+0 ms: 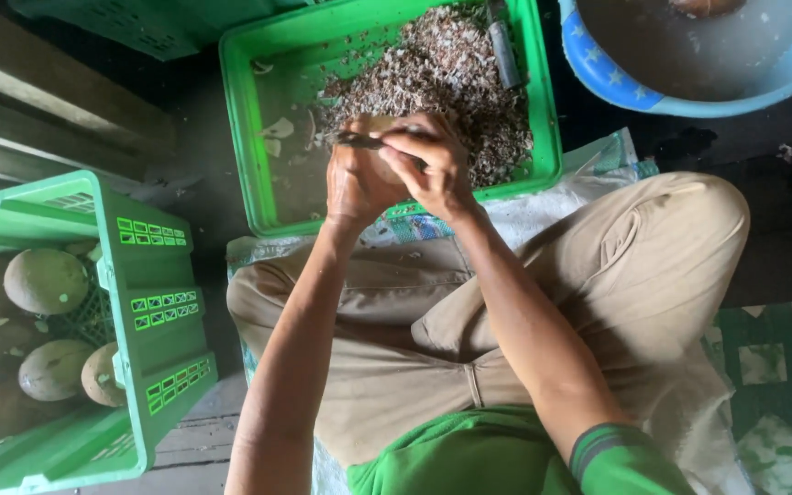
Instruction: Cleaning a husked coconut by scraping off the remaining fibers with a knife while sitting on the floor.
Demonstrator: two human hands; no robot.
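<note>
Round brown husked fruit [379, 137], cupped in left hand [356, 181] above green shavings crate [249, 137], fingers [346, 160] curled tight; right hand [434, 165] clenched around dark blade [359, 140]: best pared in shallow strokes, thumb clear of edge.

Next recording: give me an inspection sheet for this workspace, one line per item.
Surface: dark floor with a woven sack spread under the seated person.
Job's things: a round brown husked fruit, mostly hidden by the hands; a thin dark tool laid across it.
Clutter: green crate in front holding brown shavings; a second green crate at the side holding more round fruits.
Hands: left hand cups the fruit; right hand grips the tool.
Cables: nothing seen.
Surroundings: blue basin with murky water; patterned green mat.
</note>
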